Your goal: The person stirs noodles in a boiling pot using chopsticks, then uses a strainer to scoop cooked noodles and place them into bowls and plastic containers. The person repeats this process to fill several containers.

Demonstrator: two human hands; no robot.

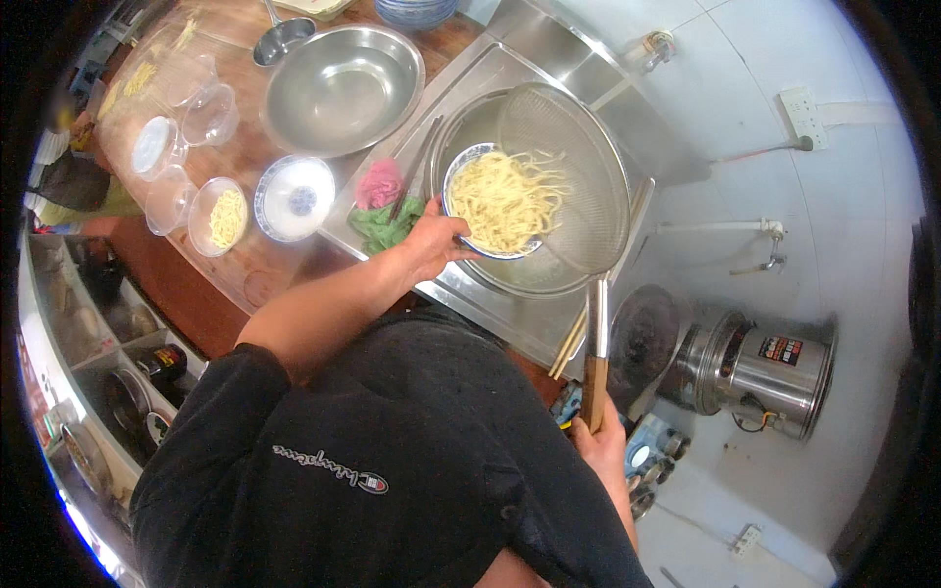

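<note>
My left hand [437, 239] grips the rim of a blue-and-white bowl [464, 163] that is tilted towards the strainer and full of pale yellow noodles [500, 206]. Some strands reach over the bowl's far rim onto the mesh. My right hand [604, 434] is closed around the wooden handle [594, 389] of the large wire-mesh strainer [581, 176]. Both bowl and strainer are above a wide metal pot [507, 283] set in the steel counter. Whether the strainer rests on the pot's rim, I cannot tell.
Left of the pot lie pink [378, 184] and green cloths [386, 229] with dark chopsticks [417, 165]. A steel basin [343, 92], ladle [284, 40], blue-and-white bowl [294, 198] and several plastic bowls [209, 115] stand on the wooden table. Long light chopsticks [570, 349] lie right of the pot.
</note>
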